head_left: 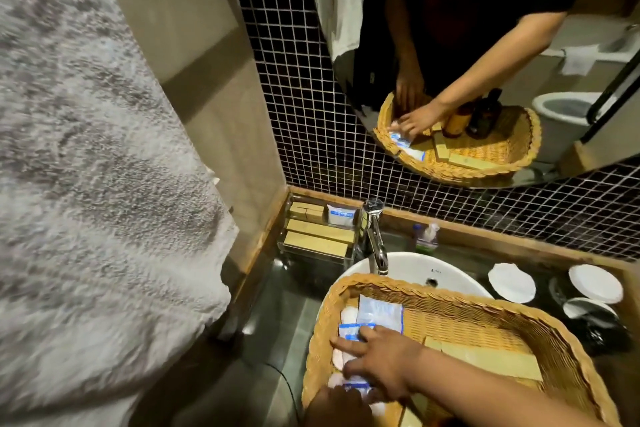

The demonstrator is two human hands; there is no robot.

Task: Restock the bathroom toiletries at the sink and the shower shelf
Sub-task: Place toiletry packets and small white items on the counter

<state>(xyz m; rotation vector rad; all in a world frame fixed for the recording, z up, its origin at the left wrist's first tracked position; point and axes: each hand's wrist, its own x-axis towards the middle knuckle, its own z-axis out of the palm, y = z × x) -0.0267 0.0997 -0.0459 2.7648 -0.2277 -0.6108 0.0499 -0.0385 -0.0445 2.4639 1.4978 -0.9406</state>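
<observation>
Several blue-white sachets (356, 329) lie under the right hand's (377, 360) spread fingers in the wicker basket (398, 282); the left hand's (336, 407) grip I cannot tell. The step looks like picking sink stock, so next pinch one sachet and carry it to the far-left clear organiser (311, 255).

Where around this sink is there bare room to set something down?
Bare dark counter runs between the clear acrylic organiser and the left side of the woven wicker basket. Inside the basket, open weave shows behind the tan boxes. Crowded: the full organiser, the white round covers at right, and the blue-and-white sachets under the right hand.
</observation>
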